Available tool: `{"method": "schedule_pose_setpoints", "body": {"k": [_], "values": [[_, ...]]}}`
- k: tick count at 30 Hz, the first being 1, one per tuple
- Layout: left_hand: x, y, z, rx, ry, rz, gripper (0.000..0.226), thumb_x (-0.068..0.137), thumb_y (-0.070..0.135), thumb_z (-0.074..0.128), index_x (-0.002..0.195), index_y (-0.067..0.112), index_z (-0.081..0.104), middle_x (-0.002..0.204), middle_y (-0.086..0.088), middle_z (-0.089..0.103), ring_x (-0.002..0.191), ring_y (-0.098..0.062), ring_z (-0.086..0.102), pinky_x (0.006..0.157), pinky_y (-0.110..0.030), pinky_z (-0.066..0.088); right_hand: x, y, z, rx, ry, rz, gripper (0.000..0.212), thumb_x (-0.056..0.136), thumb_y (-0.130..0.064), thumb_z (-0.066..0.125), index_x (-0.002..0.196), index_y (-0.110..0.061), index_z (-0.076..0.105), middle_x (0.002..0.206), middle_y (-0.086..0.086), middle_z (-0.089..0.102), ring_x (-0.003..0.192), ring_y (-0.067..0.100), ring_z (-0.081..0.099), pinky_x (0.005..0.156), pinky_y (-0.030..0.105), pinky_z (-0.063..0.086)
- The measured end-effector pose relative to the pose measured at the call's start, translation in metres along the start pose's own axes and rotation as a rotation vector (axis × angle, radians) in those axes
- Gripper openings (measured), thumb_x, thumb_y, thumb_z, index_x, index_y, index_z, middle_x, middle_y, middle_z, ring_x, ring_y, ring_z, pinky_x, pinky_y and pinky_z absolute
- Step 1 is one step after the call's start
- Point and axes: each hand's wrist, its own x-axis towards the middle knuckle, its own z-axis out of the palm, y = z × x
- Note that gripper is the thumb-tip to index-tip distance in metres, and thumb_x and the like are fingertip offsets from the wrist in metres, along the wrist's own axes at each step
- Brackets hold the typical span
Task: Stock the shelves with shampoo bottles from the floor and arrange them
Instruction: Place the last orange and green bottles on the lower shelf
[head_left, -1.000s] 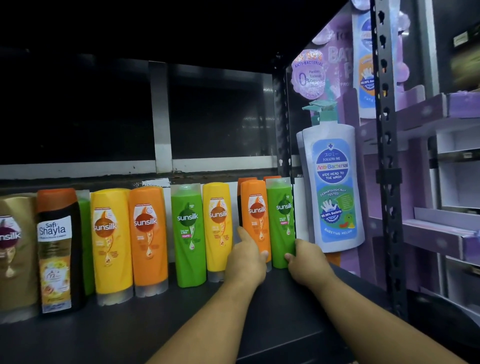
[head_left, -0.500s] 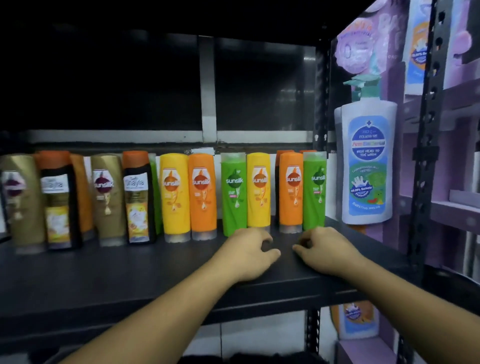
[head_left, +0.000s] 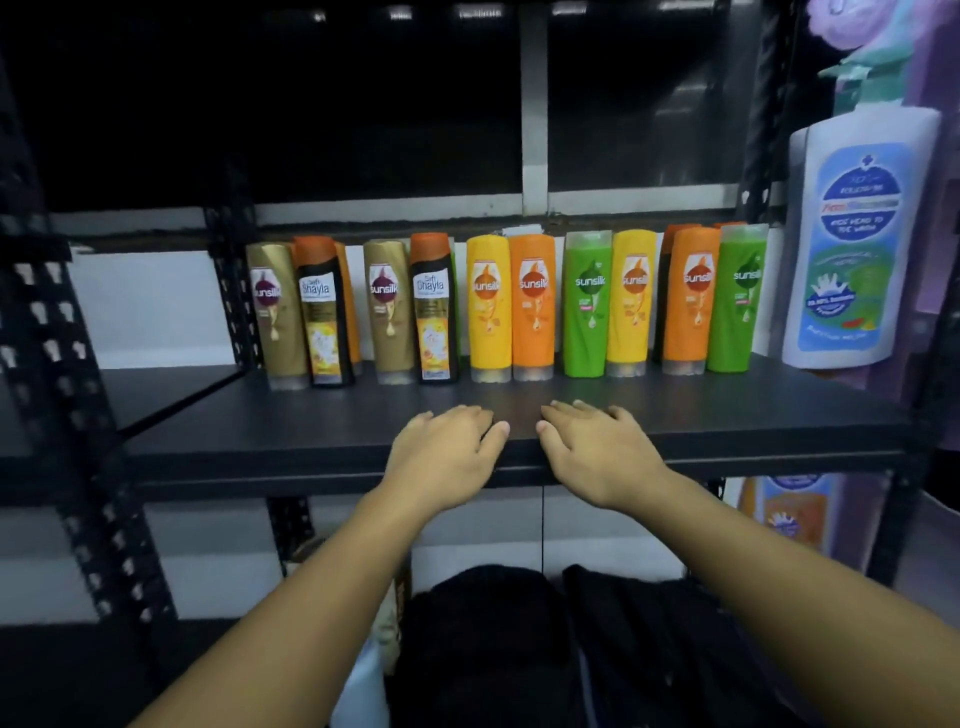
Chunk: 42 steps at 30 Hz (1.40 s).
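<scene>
Ten tall plastic shampoo bottles (head_left: 532, 306) stand upright in a row at the back of the black metal shelf (head_left: 260, 431), close side by side, with a few orange ones peeking out behind. They are gold, black, yellow, orange and green. A big white pump bottle with a blue label (head_left: 857, 234) is just beside the last green one, at the right end.

My left hand (head_left: 447, 452) and my right hand (head_left: 602, 452) lie on the front edge of the shelf, near each other, fingers (head_left: 467, 418) loose and spread. They hold nothing and touch no bottle.

I think these bottles are smooth and a bit slippery. The sides look stiff but may give a little under a hard squeeze. Full ones would feel a bit heavy. They are tall and thin and stand on small clear caps, so I think a bump could tip one into its neighbours. I would wrap the fingers round the middle, over the label, and lift straight up. I cannot tell what lies down by the floor.
</scene>
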Motion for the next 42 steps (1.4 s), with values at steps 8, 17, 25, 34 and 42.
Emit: {"method": "schedule_pose_setpoints", "body": {"k": [8, 17, 25, 34, 42], "values": [[-0.009, 0.000, 0.045, 0.026, 0.485, 0.006, 0.040, 0.108, 0.039, 0.034, 0.103, 0.024, 0.071, 0.104, 0.011, 0.073, 0.114, -0.011, 0.065, 0.098, -0.039, 0.037, -0.003, 0.007, 0.042, -0.013, 0.515, -0.087, 0.038, 0.105, -0.033, 0.039, 0.115, -0.015, 0.071, 0.118, 0.000, 0.073, 0.117, 0.024, 0.065, 0.094, 0.041, 0.039], [-0.012, 0.004, 0.057, -0.112, 0.601, -0.010, 0.028, 0.104, 0.029, 0.057, 0.119, 0.016, 0.077, 0.126, 0.006, 0.073, 0.126, -0.012, 0.063, 0.108, -0.050, 0.038, -0.006, -0.001, 0.057, 0.166, 0.583, -0.004, 0.035, 0.104, -0.028, 0.048, 0.124, -0.013, 0.071, 0.131, -0.001, 0.068, 0.127, 0.021, 0.059, 0.108, 0.047, 0.035], [-0.012, 0.012, 0.004, -0.174, 0.108, -0.116, 0.041, 0.107, 0.037, 0.047, 0.137, 0.016, 0.067, 0.146, 0.003, 0.061, 0.147, -0.015, 0.043, 0.122, -0.048, 0.027, -0.007, -0.008, 0.001, 0.217, 0.121, 0.075, 0.043, 0.106, -0.032, 0.043, 0.139, -0.012, 0.061, 0.150, 0.004, 0.054, 0.144, 0.023, 0.043, 0.118, 0.051, 0.029], [0.015, 0.025, -0.138, -0.421, -0.567, -0.234, 0.052, 0.111, 0.041, 0.038, 0.156, 0.016, 0.043, 0.166, -0.002, 0.034, 0.158, -0.017, 0.016, 0.128, -0.032, 0.002, -0.007, -0.014, -0.141, 0.341, -0.475, 0.176, 0.091, 0.097, -0.070, 0.002, 0.150, -0.011, 0.046, 0.149, 0.007, 0.054, 0.142, 0.023, 0.044, 0.118, 0.040, 0.034], [0.024, 0.061, -0.214, -0.434, -0.639, -0.242, 0.046, 0.108, 0.040, 0.047, 0.150, 0.021, 0.052, 0.154, 0.003, 0.051, 0.146, -0.015, 0.042, 0.116, -0.025, 0.033, -0.014, -0.010, -0.224, 0.374, -0.533, 0.130, 0.077, 0.097, -0.067, 0.008, 0.141, -0.022, 0.052, 0.133, -0.004, 0.063, 0.125, 0.015, 0.055, 0.108, 0.033, 0.040]]}}
